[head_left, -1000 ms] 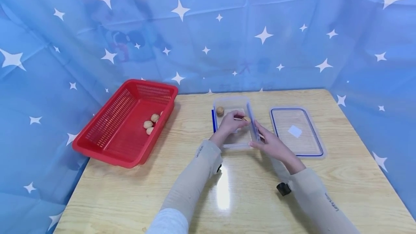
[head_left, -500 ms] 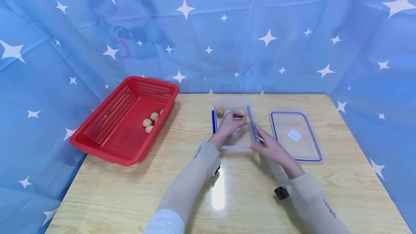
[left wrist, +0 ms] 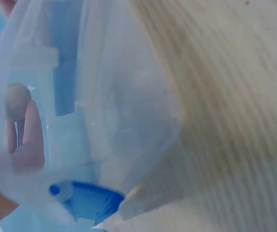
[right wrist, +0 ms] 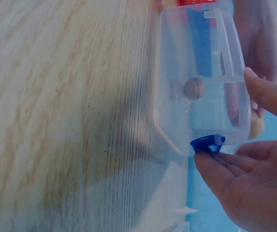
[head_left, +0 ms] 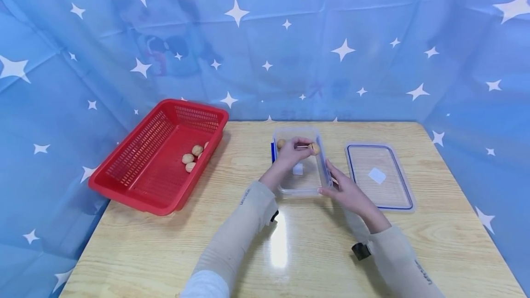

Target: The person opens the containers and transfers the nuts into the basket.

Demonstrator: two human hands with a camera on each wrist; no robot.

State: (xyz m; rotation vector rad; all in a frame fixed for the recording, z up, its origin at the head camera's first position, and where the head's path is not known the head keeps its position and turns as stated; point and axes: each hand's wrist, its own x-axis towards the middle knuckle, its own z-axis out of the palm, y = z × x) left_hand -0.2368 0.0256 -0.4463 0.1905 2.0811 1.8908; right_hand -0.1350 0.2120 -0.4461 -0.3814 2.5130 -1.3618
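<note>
My left hand (head_left: pixel 295 151) pinches a walnut (head_left: pixel 314 148) between thumb and fingertips, over the right part of a clear plastic food container (head_left: pixel 304 191). In the left wrist view this walnut (left wrist: pixel 18 99) shows past the container's rim. Another walnut (right wrist: pixel 194 89) lies inside the container, seen through its wall in the right wrist view. My right hand (head_left: pixel 348 192) holds the container's near right corner. Its thumb lies at the rim, while the other fingers (right wrist: pixel 211 169) are at a blue latch (right wrist: pixel 208 143) on the side.
A red plastic basket (head_left: pixel 149 183) with several walnuts (head_left: pixel 188 158) stands on the left of the wooden table (head_left: pixel 323 261). To the right of the container lies its clear lid (head_left: pixel 378 192) with a blue seal. A blue star-patterned curtain (head_left: pixel 265 36) hangs behind.
My left hand has risen slightly with the walnut, moving a little up from the container's floor. The right hand keeps its place at the container. The head view has shifted slightly.
</note>
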